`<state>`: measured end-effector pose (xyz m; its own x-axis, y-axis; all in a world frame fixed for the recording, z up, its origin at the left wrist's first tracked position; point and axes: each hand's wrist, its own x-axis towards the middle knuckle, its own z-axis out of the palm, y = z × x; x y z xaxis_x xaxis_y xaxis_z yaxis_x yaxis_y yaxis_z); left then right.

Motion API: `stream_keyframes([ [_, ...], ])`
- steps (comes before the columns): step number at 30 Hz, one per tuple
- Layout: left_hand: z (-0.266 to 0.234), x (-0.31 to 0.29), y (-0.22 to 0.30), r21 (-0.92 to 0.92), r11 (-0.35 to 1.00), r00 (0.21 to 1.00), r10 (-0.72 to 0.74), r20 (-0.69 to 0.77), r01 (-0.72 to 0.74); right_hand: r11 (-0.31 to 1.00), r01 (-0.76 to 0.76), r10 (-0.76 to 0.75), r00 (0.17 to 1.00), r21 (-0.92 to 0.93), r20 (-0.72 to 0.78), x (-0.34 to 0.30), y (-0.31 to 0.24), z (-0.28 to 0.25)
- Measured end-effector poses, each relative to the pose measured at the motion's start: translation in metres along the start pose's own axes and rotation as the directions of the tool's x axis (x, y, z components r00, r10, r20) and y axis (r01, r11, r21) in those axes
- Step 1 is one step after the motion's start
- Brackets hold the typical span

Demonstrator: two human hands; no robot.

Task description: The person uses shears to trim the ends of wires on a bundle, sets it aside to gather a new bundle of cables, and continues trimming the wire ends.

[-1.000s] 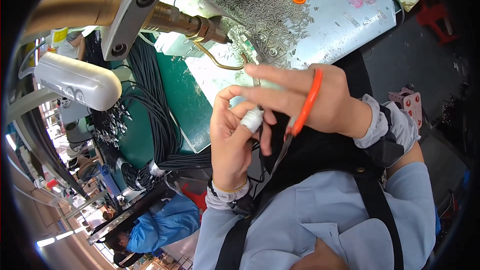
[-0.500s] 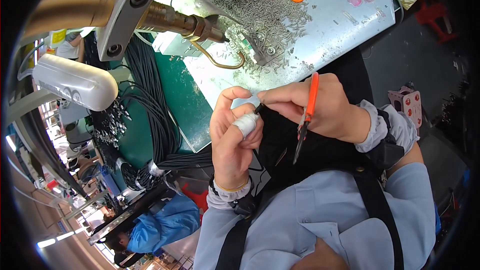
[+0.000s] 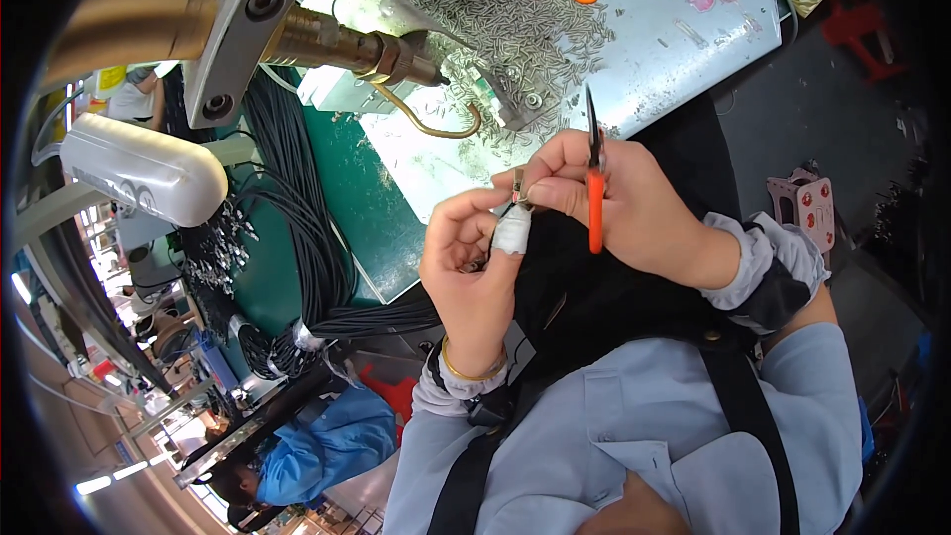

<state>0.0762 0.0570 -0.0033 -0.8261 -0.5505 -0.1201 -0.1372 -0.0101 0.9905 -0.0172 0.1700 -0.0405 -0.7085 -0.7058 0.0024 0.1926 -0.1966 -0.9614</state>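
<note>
- Fingers of the left hand (image 3: 468, 287) pinched a small metal part (image 3: 516, 182), just above the white wrap (image 3: 511, 230) on the thumb.
- Right fingers seemed to touch that part too, while the right hand (image 3: 642, 206) also gripped red-handled snips (image 3: 595, 213), tips toward 12 o'clock.
- That small metal part was at 1 o'clock from the left hand and 9 o'clock from the right hand.
- Lots of little pins (image 3: 525, 40) lay on the pale desk (image 3: 649, 64) at 12 o'clock, past the hands.
- Doing it well seemed to need a gentle pinch, steady hands and sharp tips pointed away from skin.
</note>
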Motion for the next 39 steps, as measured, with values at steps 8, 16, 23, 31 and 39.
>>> stream_keyframes([
  [8,-0.007,0.0,-0.001,-0.137,0.991,1.0,0.0,-0.018,-0.002,0.785,0.0,0.12,0.981,-0.62,0.151,-0.007,-0.032,-0.012],
  [16,-0.001,0.007,0.005,-0.065,0.997,0.998,-0.043,-0.04,0.04,0.76,0.082,0.007,0.991,-0.644,0.134,-0.015,0.002,-0.005],
  [23,-0.009,0.059,-0.004,-0.42,0.864,0.954,-0.195,0.229,0.278,0.947,-0.32,0.32,0.947,-0.014,-0.011,0.006,-0.025,-0.008],
  [31,-0.016,0.089,-0.001,-0.355,0.861,0.915,-0.26,0.309,0.364,0.956,-0.167,0.138,0.982,-0.24,-0.132,0.058,-0.021,-0.012],
  [39,-0.02,0.091,0.001,-0.323,0.86,0.895,-0.282,0.344,0.395,0.944,-0.096,0.06,0.991,-0.315,-0.12,0.063,-0.01,-0.013],
])
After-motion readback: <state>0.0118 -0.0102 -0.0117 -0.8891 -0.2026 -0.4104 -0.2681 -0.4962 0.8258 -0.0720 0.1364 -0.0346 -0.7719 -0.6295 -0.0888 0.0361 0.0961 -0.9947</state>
